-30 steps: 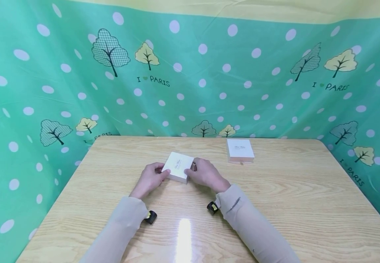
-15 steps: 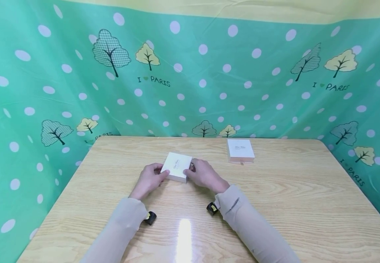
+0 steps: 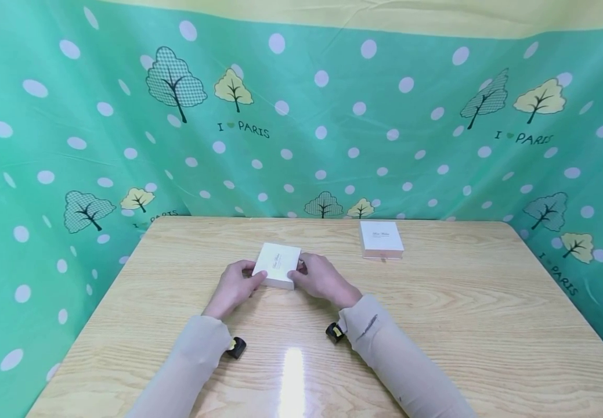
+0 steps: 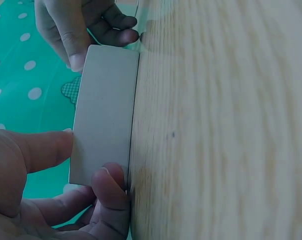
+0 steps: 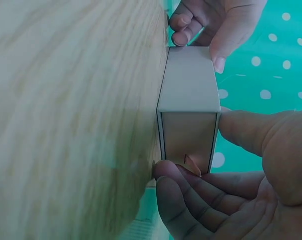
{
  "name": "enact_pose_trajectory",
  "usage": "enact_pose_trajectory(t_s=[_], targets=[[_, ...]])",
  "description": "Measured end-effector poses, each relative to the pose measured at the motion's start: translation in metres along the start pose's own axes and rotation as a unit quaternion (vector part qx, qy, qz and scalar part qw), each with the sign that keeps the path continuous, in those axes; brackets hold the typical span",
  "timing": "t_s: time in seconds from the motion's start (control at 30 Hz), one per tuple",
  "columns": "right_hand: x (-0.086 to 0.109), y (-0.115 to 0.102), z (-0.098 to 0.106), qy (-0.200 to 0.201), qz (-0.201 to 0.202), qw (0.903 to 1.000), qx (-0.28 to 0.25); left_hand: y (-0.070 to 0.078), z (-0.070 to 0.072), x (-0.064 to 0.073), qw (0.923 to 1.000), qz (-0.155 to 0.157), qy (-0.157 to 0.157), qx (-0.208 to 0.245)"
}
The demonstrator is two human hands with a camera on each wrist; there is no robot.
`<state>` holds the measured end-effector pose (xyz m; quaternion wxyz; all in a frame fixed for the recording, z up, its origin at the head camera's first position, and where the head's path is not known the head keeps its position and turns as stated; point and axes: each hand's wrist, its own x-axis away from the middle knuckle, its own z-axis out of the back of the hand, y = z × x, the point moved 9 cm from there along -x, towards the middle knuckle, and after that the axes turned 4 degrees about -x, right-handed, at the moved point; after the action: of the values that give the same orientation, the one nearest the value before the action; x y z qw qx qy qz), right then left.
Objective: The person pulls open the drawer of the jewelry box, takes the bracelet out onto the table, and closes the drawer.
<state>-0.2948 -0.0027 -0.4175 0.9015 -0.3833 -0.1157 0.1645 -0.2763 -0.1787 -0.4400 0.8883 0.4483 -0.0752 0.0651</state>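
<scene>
Between both hands, a small white drawer box [image 3: 277, 262] with printed lettering on top lies on the wooden table. My left hand [image 3: 234, 286] grips its left side, with the thumb on the top edge and curled fingers against the side wall. At the box's right end, my right hand [image 3: 323, 278] has its thumb on the top edge and its fingers bent at the end face. In the right wrist view that end face is pinkish and bears a small ribbon tab [image 5: 192, 165], which the fingertips touch or nearly touch.
A second white box [image 3: 381, 238] with similar lettering stands near the table's back edge, to the right. The wooden table [image 3: 463, 307] carries a bright glare at the front. A green polka-dot curtain [image 3: 322, 133] hangs behind and at the sides.
The box has shifted slightly left and turned a little, so its back edge lies straighter. Both hands have moved with it, keeping their hold. The second box stays put.
</scene>
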Motion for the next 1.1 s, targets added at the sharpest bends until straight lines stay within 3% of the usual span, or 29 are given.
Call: enact_pose_trajectory(t_s=[1.1], targets=[[-0.004, -0.008, -0.008, 0.000, 0.026, 0.9993, 0.026, -0.010, 0.010, 0.002, 0.9997, 0.022, 0.003, -0.004]])
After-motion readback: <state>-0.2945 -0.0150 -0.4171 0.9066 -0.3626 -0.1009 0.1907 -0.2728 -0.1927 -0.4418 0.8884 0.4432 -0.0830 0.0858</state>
